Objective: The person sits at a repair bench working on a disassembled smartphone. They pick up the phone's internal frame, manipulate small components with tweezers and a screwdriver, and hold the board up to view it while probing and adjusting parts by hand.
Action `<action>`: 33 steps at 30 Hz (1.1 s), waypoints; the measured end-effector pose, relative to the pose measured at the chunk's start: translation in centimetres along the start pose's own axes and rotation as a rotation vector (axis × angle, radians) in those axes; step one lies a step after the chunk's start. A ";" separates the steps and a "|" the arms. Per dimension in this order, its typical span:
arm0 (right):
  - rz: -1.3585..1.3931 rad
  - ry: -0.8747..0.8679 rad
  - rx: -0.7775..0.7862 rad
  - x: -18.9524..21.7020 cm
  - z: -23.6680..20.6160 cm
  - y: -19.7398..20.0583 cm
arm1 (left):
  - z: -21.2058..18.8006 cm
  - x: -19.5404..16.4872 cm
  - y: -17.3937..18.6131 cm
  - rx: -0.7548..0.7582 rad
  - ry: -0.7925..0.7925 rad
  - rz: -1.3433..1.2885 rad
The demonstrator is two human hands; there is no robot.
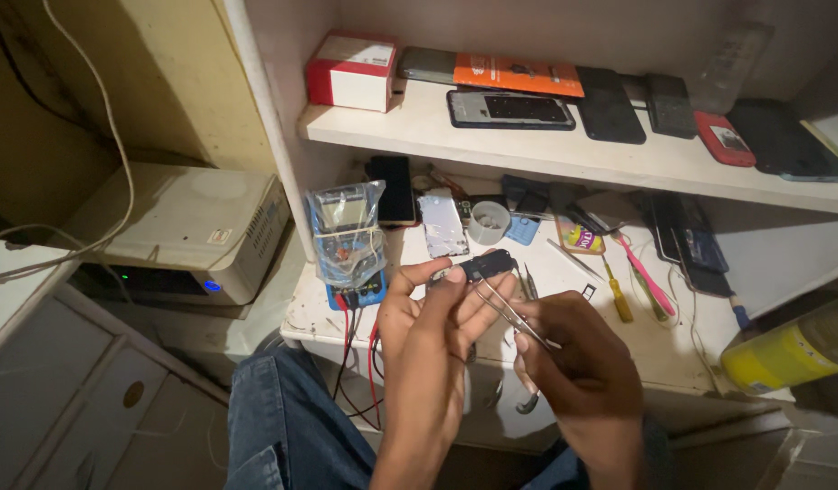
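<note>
Left hand [428, 313] pinches small black phone part [485, 265], raised for access; right hand [573, 363] squeezes tweezers [510, 313], tips at part; multimeter [348, 240] on table [655, 349].

White shelf unit [564, 150] — dim, warm light

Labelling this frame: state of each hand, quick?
Left hand: closed on a small black part.
Right hand: closed on metal tweezers, tips at the part.
</note>
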State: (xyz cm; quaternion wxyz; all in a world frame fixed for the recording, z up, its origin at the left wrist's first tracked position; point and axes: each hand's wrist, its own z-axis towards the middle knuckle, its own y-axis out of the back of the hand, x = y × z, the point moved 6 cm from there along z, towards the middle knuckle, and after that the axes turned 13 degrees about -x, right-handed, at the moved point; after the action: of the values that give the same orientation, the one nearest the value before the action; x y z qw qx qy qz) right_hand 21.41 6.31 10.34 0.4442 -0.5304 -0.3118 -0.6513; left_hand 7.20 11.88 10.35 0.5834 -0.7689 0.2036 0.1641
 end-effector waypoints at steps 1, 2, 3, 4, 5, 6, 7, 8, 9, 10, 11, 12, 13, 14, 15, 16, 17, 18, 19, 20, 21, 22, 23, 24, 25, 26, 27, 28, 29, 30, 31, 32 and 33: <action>-0.029 -0.022 -0.009 -0.2 0.0 0.0 | 0.0 -0.1 0.0 0.010 -0.007 0.005; -0.013 -0.008 -0.004 -0.1 0.0 0.0 | 0.1 -0.1 0.0 0.019 -0.013 0.009; 0.001 0.007 0.000 0.0 0.0 0.0 | 0.1 -0.1 0.0 0.028 -0.018 0.013; 0.016 0.021 0.005 0.1 0.0 0.1 | 0.1 -0.1 -0.2 0.057 -0.025 0.024; -0.002 0.039 0.011 0.3 0.1 0.2 | 0.1 -0.2 -0.3 0.085 -0.032 0.035; -0.018 0.058 0.015 0.4 0.1 0.2 | 0.0 -0.2 -0.4 0.114 -0.039 0.047; -0.035 0.077 0.018 0.5 0.1 0.3 | 0.0 -0.3 -0.4 0.113 -0.042 0.050; -0.033 0.078 0.018 0.5 0.1 0.3 | 0.0 -0.3 -0.4 0.114 -0.044 0.052; -0.031 0.080 0.018 0.6 0.1 0.4 | 0.0 -0.3 -0.4 0.115 -0.048 0.054; -0.029 0.081 0.019 0.6 0.1 0.4 | 0.0 -0.3 -0.5 0.112 -0.044 0.060; -0.025 0.090 0.023 0.7 0.1 0.4 | 0.0 -0.3 -0.5 0.107 -0.040 0.066; -0.022 0.097 0.029 0.7 0.0 0.3 | -0.1 -0.3 -0.4 0.100 -0.035 0.073; -0.018 0.104 0.034 0.8 0.0 0.3 | -0.1 -0.4 -0.4 0.097 -0.037 0.073; -0.009 0.109 0.036 0.9 -0.1 0.2 | -0.1 -0.4 -0.4 0.095 -0.039 0.073; -0.001 0.113 0.039 1.0 -0.1 0.1 | -0.1 -0.4 -0.5 0.093 -0.041 0.073; 0.007 0.118 0.041 1.0 -0.1 0.1 | -0.1 -0.5 -0.5 0.095 -0.047 0.071; -0.022 0.120 0.038 1.1 -0.1 0.0 | -0.1 -0.5 -0.6 0.098 -0.053 0.068; -0.052 0.123 0.034 1.1 -0.1 0.0 | -0.1 -0.6 -0.6 0.102 -0.059 0.065; -0.081 0.124 0.030 1.2 -0.1 0.0 | -0.1 -0.6 -0.6 0.084 -0.051 0.072; -0.151 0.140 0.027 1.3 -0.1 0.1 | -0.1 -0.5 -0.5 0.065 -0.042 0.078; -0.220 0.156 0.024 1.4 -0.1 0.1 | 0.0 -0.5 -0.4 0.046 -0.034 0.084; -0.290 0.171 0.022 1.5 0.0 0.1 | 0.1 -0.5 -0.3 0.026 -0.021 0.089; -0.348 0.220 0.011 1.7 -0.1 0.0 | 0.2 -0.4 -0.2 0.005 -0.008 0.094; -0.406 0.270 0.001 2.0 -0.1 -0.1 | 0.2 -0.3 -0.1 -0.014 0.005 0.099; -0.463 0.321 -0.009 2.2 -0.1 -0.2 | 0.2 -0.4 -0.1 -0.009 -0.003 0.097; -0.439 0.308 -0.007 2.2 -0.1 -0.3 | 0.3 -0.4 -0.1 -0.004 -0.011 0.095; -0.415 0.294 -0.004 2.2 -0.1 -0.3 | 0.3 -0.4 0.0 0.001 -0.018 0.093; -0.391 0.280 -0.001 2.1 -0.2 -0.3 | 0.3 -0.4 0.0 0.002 -0.027 0.092; -0.413 0.296 -0.009 2.2 -0.2 -0.3 | 0.3 -0.4 0.1 0.004 -0.036 0.090; -0.435 0.313 -0.017 2.2 -0.2 -0.3 | 0.3 -0.4 0.1 0.008 -0.047 0.089; -0.457 0.329 -0.025 2.3 -0.2 -0.2 | 0.3 -0.3 0.2 0.004 -0.042 0.086; -0.473 0.339 -0.034 2.3 -0.2 -0.2 | 0.4 -0.3 0.2 0.001 -0.038 0.084; -0.488 0.348 -0.043 2.3 -0.2 -0.2 | 0.4 -0.2 0.3 -0.002 -0.033 0.081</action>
State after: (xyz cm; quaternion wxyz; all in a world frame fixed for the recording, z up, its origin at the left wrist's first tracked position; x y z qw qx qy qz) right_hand 20.99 5.63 12.47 0.3099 -0.3296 -0.3355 -0.8263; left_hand 6.86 12.23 10.12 0.5789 -0.7578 0.2248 0.2003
